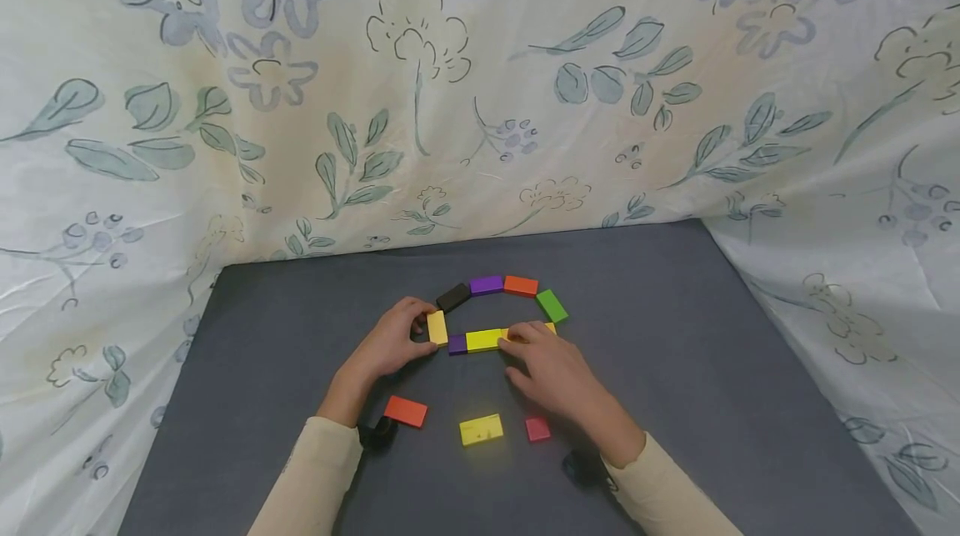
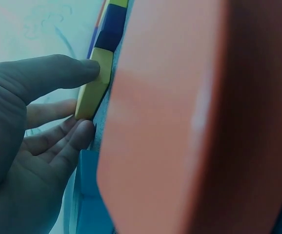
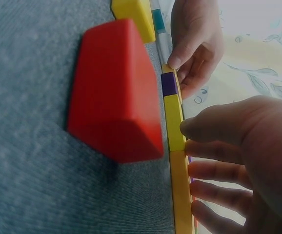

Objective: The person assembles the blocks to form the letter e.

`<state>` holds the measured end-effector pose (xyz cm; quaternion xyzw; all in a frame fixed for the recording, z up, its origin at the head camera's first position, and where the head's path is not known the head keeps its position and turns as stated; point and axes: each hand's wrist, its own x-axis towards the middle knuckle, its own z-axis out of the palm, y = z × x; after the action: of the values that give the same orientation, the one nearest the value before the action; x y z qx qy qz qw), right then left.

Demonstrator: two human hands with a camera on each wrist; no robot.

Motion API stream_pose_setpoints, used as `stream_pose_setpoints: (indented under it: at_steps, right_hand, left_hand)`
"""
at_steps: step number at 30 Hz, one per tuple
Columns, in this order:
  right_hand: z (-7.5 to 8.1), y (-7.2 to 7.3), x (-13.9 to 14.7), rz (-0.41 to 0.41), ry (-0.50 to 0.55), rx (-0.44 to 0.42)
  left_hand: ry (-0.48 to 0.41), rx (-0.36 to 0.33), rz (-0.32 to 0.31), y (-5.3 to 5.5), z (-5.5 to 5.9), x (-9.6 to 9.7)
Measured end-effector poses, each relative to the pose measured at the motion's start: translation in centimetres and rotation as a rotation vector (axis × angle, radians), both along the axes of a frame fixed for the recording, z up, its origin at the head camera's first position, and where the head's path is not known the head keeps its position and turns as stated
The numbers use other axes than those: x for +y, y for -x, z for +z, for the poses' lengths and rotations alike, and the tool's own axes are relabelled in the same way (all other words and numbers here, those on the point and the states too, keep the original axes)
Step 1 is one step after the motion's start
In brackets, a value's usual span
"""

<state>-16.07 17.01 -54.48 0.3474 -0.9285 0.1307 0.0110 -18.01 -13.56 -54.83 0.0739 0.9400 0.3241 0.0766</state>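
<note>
Several coloured wooden blocks form an arch-like outline on the dark cloth. At its left end my left hand (image 1: 388,342) pinches a pale yellow block (image 1: 437,328), thumb at the near end and fingertips at the far end. Beside it lie a small dark purple block (image 1: 457,345) and a bright yellow block (image 1: 483,341). My right hand (image 1: 553,369) is over the right part of this front row, fingers relaxed, fingertips right at an orange-yellow block (image 3: 181,190) that it partly hides in the head view. Black (image 1: 453,298), purple (image 1: 487,285), orange-red (image 1: 521,285) and green (image 1: 552,306) blocks curve behind.
Nearer the body lie a loose orange-red block (image 1: 406,411), a yellow block (image 1: 482,430) and a small red block (image 1: 537,429). Flower-patterned fabric (image 1: 480,111) hangs behind and at both sides of the dark grey surface (image 1: 675,328).
</note>
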Motion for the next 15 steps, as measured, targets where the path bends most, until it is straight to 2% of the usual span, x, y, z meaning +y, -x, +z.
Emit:
stream_pose_setpoints:
  at_steps: [9, 15]
  right_hand:
    - [-0.09, 0.01, 0.03, 0.004, -0.001, 0.003]
    - [-0.12, -0.04, 0.08, 0.003, 0.003, 0.001]
  left_hand:
    - [0.0, 0.01, -0.021, -0.08, -0.15, -0.08]
    - [0.003, 0.003, -0.012, -0.16, -0.22, 0.06]
